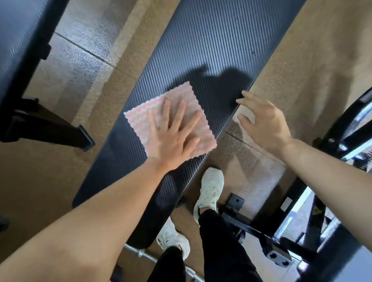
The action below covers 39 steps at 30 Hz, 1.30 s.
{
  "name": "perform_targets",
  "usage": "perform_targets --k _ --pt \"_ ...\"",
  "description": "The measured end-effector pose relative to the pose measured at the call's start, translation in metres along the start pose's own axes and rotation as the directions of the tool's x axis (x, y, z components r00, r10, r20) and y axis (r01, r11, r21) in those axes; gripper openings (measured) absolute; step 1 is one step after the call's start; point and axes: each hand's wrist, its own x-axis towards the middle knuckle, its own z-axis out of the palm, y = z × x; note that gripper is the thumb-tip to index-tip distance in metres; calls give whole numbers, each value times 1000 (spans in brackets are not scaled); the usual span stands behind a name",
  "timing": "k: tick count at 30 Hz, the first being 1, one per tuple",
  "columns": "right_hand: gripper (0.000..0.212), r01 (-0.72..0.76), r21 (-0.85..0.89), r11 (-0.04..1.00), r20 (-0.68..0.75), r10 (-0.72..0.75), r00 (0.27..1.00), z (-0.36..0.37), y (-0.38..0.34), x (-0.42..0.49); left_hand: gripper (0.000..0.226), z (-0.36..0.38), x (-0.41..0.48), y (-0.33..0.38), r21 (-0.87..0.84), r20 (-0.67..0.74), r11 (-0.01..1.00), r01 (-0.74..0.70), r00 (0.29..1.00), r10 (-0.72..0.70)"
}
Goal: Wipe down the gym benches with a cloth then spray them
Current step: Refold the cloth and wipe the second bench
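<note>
A long black textured gym bench (206, 36) runs diagonally from the lower left to the upper right. On its middle lies a pink-and-white wavy-patterned cloth (143, 113), spread flat. My left hand (173, 135) presses on the cloth with straight, spread fingers. My right hand (263, 122) hovers beside the bench's right edge, fingers relaxed and apart, holding nothing. No spray bottle is in view.
A second black bench (5, 56) with metal legs stands at the upper left. Black and chrome machine frames (343, 143) crowd the right side. My white shoes (210, 189) stand on the tan speckled floor (319, 50) just right of the bench.
</note>
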Motion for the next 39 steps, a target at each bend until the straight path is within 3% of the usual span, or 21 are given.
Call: perform_targets --k 7,14,17,23,29,34,39 --pt "71 -86 -191 978 -34 81 996 -25 14 44 63 -30 63 -53 -71 -21 932 356 933 -358" --pt "81 -67 -394 917 86 109 990 -37 18 76 69 -40 76 -38 -102 -11 880 463 884 -467" --pt "82 -37 -441 897 126 103 987 -47 19 78 70 -38 78 -13 -91 -9 906 412 910 -415" --pt "85 -5 -509 861 189 117 975 -52 17 87 71 -26 77 44 -38 -10 995 90 996 -91" --pt "86 -13 -537 843 201 143 969 -51 17 93 74 -30 86 22 40 -30 997 -71 997 72" --pt "88 -7 -588 809 226 172 959 -57 13 101 72 -47 112 -29 15 8 981 195 981 -195" --pt "87 12 -599 800 237 163 958 -59 10 98 73 -59 131 -12 -44 -3 920 389 921 -389"
